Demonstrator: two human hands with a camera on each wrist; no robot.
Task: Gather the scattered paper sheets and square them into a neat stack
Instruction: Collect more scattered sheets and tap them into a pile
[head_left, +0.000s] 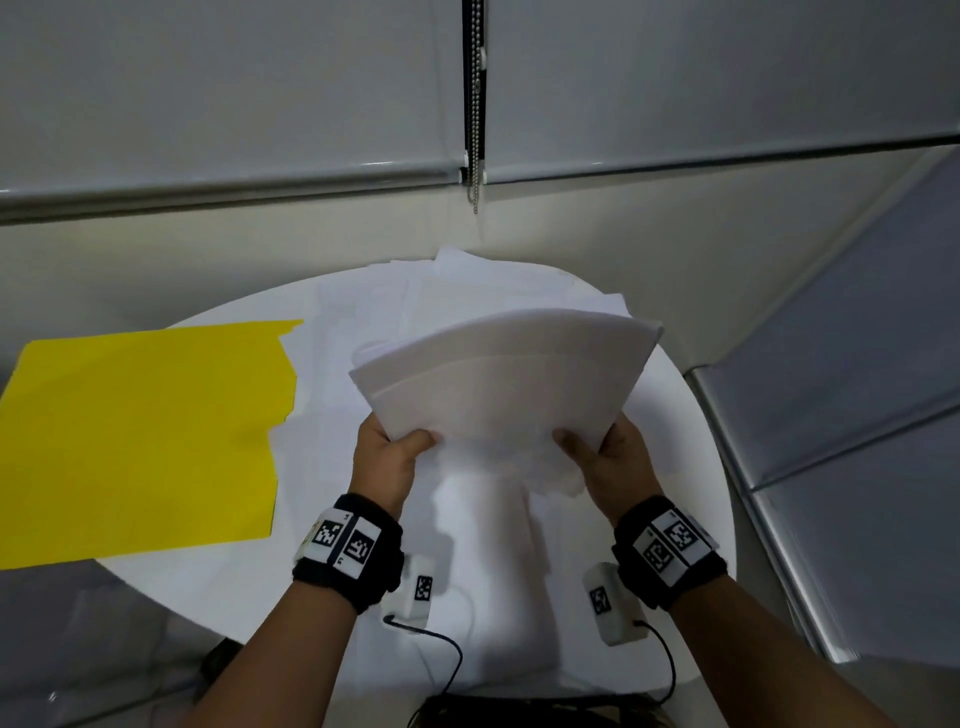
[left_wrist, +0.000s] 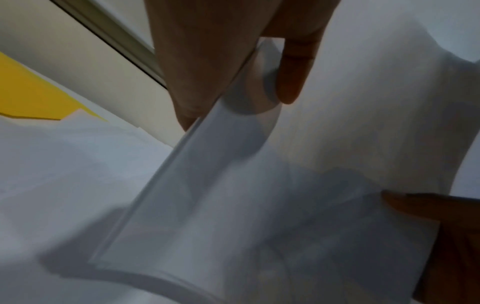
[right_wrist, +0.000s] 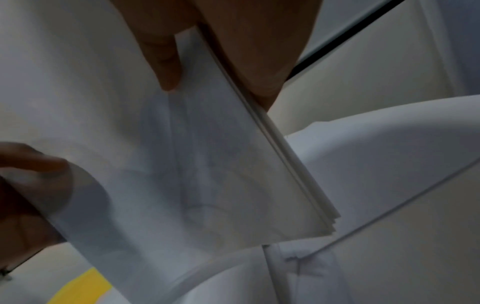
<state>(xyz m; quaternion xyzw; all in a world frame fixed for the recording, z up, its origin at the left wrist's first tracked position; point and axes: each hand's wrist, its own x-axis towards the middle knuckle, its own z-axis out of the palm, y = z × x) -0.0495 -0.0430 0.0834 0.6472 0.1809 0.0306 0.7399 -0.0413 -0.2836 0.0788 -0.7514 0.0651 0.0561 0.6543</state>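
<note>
A bundle of white paper sheets (head_left: 498, 374) is held up above the round white table (head_left: 691, 519), bowed upward, its sheet edges not quite flush. My left hand (head_left: 387, 457) grips its near left side, thumb on top. My right hand (head_left: 608, 457) grips the near right side the same way. In the left wrist view the bundle (left_wrist: 259, 195) runs between my fingers (left_wrist: 207, 72) and thumb. In the right wrist view the bundle's (right_wrist: 207, 164) layered edge shows stepped sheets. More loose white sheets (head_left: 467, 280) lie fanned on the table beyond the bundle.
A yellow sheet (head_left: 140, 436) lies on the table's left side and overhangs its edge. Grey roller blinds with a bead chain (head_left: 475, 104) stand behind the table. A grey panel (head_left: 857, 441) rises close on the right.
</note>
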